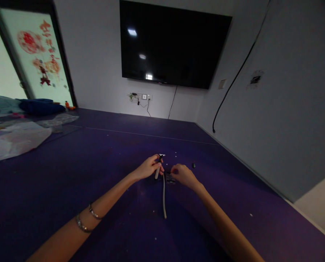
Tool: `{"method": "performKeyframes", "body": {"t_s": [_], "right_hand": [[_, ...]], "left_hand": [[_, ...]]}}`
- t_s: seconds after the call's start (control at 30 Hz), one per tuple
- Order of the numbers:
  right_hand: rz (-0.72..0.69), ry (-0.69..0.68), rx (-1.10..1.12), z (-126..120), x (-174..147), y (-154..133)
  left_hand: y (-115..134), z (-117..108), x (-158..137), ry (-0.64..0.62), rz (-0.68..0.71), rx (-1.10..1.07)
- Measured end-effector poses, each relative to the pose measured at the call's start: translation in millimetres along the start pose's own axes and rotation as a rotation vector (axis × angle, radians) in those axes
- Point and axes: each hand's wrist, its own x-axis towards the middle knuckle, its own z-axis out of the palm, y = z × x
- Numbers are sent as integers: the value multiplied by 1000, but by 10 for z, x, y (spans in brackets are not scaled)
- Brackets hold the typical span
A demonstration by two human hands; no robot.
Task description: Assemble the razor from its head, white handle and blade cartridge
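Note:
My left hand (151,166) is closed around a slim stick (157,172) with a pale lower part, a dark upper part and a bright, T-shaped top end. It is tilted just above the purple surface (102,160). To the right, the fingertips of my right hand (183,174) are pressed together over a small group of dark parts (170,178); whatever they pinch is too small to make out. Between the hands, a pale, slightly curved tube or cable (164,198) runs toward me along the surface.
A small dark green-tinged piece (193,165) lies right of my right hand, among scattered white specks. Clear plastic sheeting (20,140) and folded blue cloth (42,106) lie at the left. A black cable (235,76) hangs along the right wall. A television (173,43) hangs ahead.

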Motion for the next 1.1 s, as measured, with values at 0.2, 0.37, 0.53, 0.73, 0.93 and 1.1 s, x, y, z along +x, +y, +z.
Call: {"method": "performKeyframes", "body": {"t_s": [0.2, 0.37, 0.53, 0.73, 0.93, 1.1], "right_hand": [[17, -53, 438, -172, 122, -44], [59, -42, 617, -325, 163, -99], [86, -30, 675, -429, 161, -122], [76, -35, 712, -463, 147, -152], [41, -14, 726, -495, 118, -216], [-4, -14, 713, -545, 82, -292]], "left_hand": [[60, -25, -24, -1, -23, -33], [18, -77, -10, -46, -53, -65], [-100, -69, 23, -59, -48, -17], [-150, 111, -26, 77, 33, 131], [-179, 319, -120, 216, 144, 347], [-195, 388, -157, 259, 198, 425]]}}
